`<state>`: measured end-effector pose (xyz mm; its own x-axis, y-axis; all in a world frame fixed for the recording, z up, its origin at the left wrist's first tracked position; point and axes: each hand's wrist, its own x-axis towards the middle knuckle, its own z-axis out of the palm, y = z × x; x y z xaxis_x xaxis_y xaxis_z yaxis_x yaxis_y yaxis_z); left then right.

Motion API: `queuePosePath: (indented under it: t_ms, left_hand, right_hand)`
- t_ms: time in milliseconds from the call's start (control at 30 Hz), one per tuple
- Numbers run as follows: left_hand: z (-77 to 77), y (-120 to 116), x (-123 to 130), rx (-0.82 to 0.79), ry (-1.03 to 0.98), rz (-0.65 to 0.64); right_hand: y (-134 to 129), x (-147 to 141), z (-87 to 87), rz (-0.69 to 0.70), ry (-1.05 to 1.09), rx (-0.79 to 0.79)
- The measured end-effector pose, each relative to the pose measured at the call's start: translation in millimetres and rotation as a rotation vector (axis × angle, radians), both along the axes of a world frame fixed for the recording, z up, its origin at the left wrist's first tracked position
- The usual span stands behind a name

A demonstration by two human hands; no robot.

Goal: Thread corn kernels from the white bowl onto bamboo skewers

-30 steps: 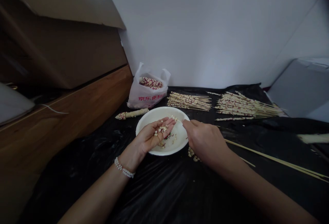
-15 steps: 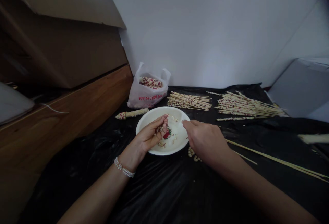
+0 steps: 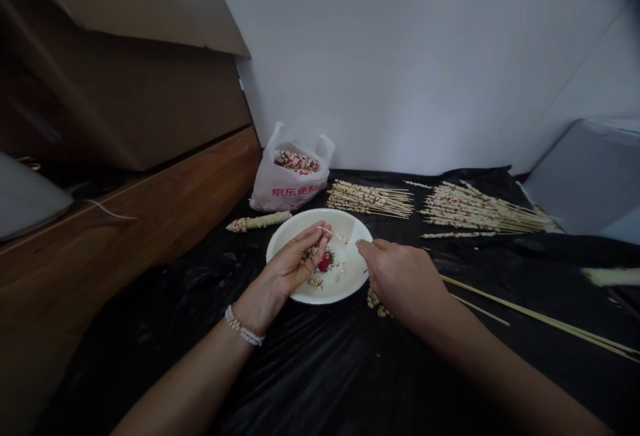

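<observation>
A white bowl (image 3: 350, 223) with loose corn kernels (image 3: 327, 269) and a red motif stands on the black plastic sheet. My left hand (image 3: 295, 266) hovers over the bowl, fingers curled around kernels, thumb and fingertips pinched at a kernel by the tip of a thin bamboo skewer (image 3: 337, 234). My right hand (image 3: 400, 276) grips that skewer at the bowl's right rim, and a few kernels sit threaded near its tip. A small heap of kernels (image 3: 373, 301) lies on the sheet beneath my right hand.
A white plastic bag (image 3: 295, 179) with red-and-white corn cobs stands behind the bowl, and a corn cob (image 3: 257, 222) lies beside it. Two piles of filled skewers (image 3: 370, 197) (image 3: 480, 213) lie at the back. Bare skewers (image 3: 540, 316) lie at right. A wooden ledge (image 3: 125, 236) runs along the left.
My left hand has turned from open palm-up to curled, its fingertips pinching at the skewer tip. The right hand has shifted slightly right with the skewer.
</observation>
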<state>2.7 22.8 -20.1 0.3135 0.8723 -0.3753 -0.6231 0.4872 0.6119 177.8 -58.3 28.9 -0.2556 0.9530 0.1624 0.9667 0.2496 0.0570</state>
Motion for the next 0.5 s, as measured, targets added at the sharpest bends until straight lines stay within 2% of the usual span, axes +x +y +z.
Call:
queuePosePath:
  t_ms: [233,500]
  left_hand:
    - [2.6,-2.1,3.1,0.016,0.000,0.016]
    - [2.2,-0.8,3.0,-0.045,-0.055,0.041]
  right_hand:
    - [1.1,-1.6,-0.6,-0.010,-0.020,-0.011]
    - [0.6,-1.8,-0.4,-0.007,-0.018,-0.012]
